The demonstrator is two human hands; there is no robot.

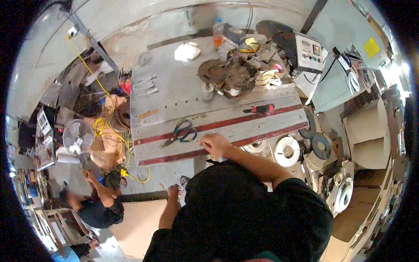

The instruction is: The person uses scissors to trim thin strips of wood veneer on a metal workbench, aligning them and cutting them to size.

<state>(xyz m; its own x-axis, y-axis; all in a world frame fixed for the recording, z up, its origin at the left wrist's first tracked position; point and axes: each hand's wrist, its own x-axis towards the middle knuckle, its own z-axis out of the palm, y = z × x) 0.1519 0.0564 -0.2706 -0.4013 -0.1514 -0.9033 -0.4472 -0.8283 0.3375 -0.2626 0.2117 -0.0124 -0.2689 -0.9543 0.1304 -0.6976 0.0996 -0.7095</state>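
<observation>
Black fabric shirt [244,209]; right hand [217,146] loosely open, seemingly idle, near blue-handled metal scissors [175,138]; grasping them needs reaching left; left hand [174,192] unclear.

Open mid tabletop [174,85], scissors [176,137] at front, clutter [237,77] behind

Pale walls [131,18] stand beyond grey floor [146,187].

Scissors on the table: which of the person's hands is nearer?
Right. The right hand is just right of the scissors; the left hand is off the table, farther away.
</observation>
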